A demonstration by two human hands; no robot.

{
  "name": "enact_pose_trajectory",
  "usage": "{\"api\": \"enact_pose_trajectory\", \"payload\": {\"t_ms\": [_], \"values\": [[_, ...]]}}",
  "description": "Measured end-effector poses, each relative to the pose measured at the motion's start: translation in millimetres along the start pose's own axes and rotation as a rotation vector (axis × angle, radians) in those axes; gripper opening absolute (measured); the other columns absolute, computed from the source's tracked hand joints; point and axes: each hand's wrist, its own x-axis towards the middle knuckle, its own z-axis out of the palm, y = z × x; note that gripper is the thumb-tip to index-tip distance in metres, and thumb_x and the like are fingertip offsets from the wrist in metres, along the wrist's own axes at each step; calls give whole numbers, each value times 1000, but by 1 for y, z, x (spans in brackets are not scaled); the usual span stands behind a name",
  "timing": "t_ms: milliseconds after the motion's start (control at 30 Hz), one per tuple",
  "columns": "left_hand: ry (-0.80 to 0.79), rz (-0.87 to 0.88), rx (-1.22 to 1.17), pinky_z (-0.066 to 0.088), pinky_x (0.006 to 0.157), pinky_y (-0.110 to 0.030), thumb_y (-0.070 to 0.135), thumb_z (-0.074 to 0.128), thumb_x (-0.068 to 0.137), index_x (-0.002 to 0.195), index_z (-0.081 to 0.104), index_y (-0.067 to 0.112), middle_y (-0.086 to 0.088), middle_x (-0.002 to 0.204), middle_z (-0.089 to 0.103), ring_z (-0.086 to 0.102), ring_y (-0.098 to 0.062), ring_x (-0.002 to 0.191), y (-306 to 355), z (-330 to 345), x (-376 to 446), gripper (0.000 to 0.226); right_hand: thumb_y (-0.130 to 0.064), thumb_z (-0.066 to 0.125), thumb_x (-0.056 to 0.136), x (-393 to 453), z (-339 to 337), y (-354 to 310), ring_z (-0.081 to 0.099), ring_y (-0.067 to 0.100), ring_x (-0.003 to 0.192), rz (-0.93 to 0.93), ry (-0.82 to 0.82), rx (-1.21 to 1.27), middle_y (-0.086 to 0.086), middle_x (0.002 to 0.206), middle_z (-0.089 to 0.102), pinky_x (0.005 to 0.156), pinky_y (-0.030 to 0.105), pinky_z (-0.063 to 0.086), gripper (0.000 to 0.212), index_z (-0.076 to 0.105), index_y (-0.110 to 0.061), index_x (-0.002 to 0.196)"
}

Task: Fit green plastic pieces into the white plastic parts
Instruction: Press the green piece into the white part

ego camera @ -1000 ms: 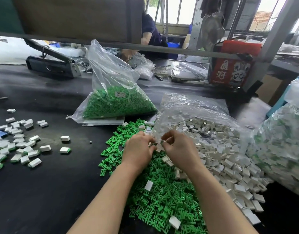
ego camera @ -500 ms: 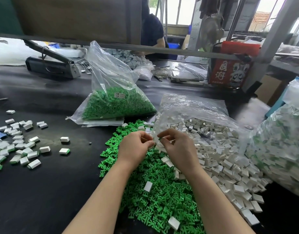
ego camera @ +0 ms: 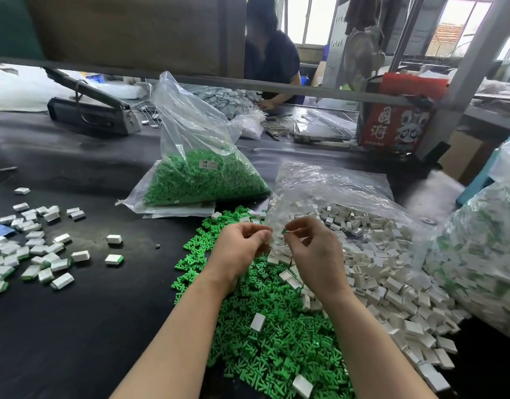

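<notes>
The green piece (ego camera: 284,231) is pinched in the right hand (ego camera: 311,249), just beside the left hand (ego camera: 239,249), whose curled fingers seem to hold a white part, mostly hidden. If badly aligned, the piece may jam or drop into the green pile (ego camera: 277,335) on the surface (ego camera: 75,326).

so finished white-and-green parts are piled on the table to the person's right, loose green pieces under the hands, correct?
Wrong side. The head view shows the finished parts on the table to the person's left. Loose green pieces do lie under the hands.
</notes>
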Motion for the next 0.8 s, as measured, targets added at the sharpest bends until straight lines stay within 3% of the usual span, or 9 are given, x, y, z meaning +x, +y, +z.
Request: {"api": "enact_pose_trajectory", "payload": {"t_ms": [100,200,333,533,800], "values": [[-39,-56,-269,56,65,-21,5,63,92,98,69,7,-7,83,74,71,-11,70,5,2,-1,9,-17,71,89,1,-1,0,64,0,73,32,15,87,-12,80,68,66,16,51,6,70,-22,92],[-90,-94,-432,58,66,-24,3,62,91,101,66,6,-8,84,75,73,-16,76,7,3,-2,11,-13,71,88,2,-2,0,67,6,75,99,3,237,-5,81,71,70,22,54,8,71,-20,91],[-139,-123,-523,57,64,-23,2,57,94,104,63,6,-9,83,75,73,-17,76,8,4,-3,13,-6,70,88,2,-2,-3,70,17,83,177,-12,480,3,85,73,74,23,55,10,71,-15,93],[-206,-120,-690,58,65,-25,10,66,78,112,65,8,-13,93,75,74,-19,80,9,3,-2,35,-5,72,85,3,-6,-11,69,15,78,164,-9,677,11,87,71,71,20,54,13,67,-9,97],[-235,-93,-755,59,63,-26,9,68,76,92,80,14,-11,94,75,74,-20,81,14,0,0,19,-2,71,84,2,-9,-20,66,7,72,106,-20,777,1,80,71,65,16,50,11,68,-6,94]]}}
